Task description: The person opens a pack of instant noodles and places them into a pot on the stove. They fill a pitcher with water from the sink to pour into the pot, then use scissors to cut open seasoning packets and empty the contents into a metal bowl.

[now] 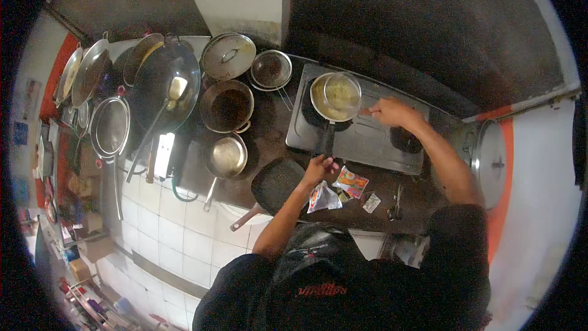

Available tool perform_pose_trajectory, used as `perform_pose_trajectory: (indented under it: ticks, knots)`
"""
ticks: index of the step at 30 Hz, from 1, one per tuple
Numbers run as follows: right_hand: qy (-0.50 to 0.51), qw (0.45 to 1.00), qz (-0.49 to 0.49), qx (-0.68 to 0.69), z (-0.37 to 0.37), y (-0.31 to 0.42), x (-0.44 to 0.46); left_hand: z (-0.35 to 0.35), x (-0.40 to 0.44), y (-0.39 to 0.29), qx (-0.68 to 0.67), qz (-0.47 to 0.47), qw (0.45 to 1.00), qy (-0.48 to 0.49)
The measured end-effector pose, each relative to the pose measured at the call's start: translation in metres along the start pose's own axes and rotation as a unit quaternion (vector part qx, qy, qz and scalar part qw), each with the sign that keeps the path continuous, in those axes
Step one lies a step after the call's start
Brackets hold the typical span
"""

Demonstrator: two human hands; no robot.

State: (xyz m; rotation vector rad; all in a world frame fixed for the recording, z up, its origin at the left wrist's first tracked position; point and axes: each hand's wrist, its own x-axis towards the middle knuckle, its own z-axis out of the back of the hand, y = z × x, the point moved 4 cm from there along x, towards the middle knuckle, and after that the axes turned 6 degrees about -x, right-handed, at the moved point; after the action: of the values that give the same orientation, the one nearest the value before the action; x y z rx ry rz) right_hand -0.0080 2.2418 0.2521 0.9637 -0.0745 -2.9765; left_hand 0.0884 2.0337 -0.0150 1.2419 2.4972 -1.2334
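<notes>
On the left burner of the gas stove (373, 141) stands a light saucepan (316, 99) with pale yellowish noodles (340, 93) in it. My left hand (320, 170) is closed round the end of the pan's black handle (325, 140). A round strainer (357, 83) rests in the pan's opening, over the noodles. My right hand (389, 112) is closed on the strainer's handle (365, 111), to the right of the pan. Opened, colourful food packets (351, 182) lie on the dark counter just below my left hand.
A square grill pan (278, 185) sits left of my left forearm. Farther left are a small pan (226, 155), a dark pot (227, 106), a lidded pan (228, 56), a sieve (271, 69) and a large wok (160, 86). A small sachet (371, 203) lies at the counter's front.
</notes>
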Motion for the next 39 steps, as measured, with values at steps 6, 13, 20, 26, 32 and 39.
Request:
perform_pose_trajectory:
  ticks: [6, 13, 20, 26, 32, 39]
  knots:
    - [0.005, 1.000, 0.001, 0.003, 0.004, 0.000, -0.007, -0.005, -0.003, -0.001, 0.032, 0.004, 0.999, 0.009]
    - [-0.094, 0.994, 0.053, 0.029, 0.024, -0.020, -0.006, -0.003, -0.006, -0.002, -0.011, 0.048, 0.999, -0.007]
    - [-0.022, 0.999, -0.031, 0.001, 0.021, -0.009, 0.004, -0.006, -0.012, -0.013, -0.038, 0.021, 0.999, -0.026]
    - [-0.113, 0.993, 0.017, -0.026, -0.018, -0.024, 0.038, 0.004, 0.006, 0.006, 0.014, -0.033, 0.999, 0.003]
    - [-0.052, 0.998, 0.005, 0.025, 0.026, -0.006, -0.012, 0.003, -0.006, -0.013, 0.053, -0.014, 0.998, -0.001]
    - [-0.186, 0.911, 0.035, 0.366, -0.086, 0.062, -0.075, 0.049, -0.146, -0.039, 0.007, -0.052, 0.984, -0.173]
